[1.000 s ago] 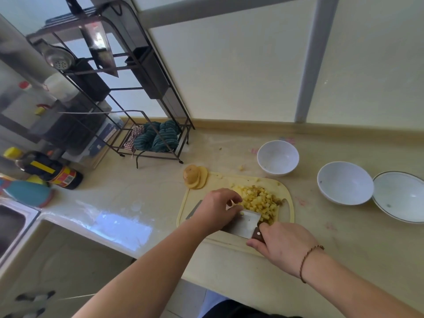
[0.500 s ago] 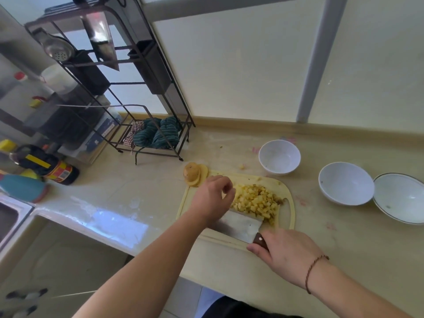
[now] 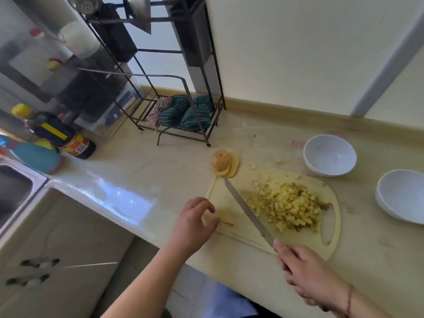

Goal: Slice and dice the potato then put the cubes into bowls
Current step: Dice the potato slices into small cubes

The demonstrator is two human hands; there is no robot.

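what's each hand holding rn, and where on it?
Right hand grips the knife by its handle. Left hand touches a potato piece; a grip can't be told.

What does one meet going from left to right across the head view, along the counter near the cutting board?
Left hand → small potato piece → steel knife blade → pile of yellow potato cubes → oval handle hole of the beige cutting board → white bowl at the right edge.
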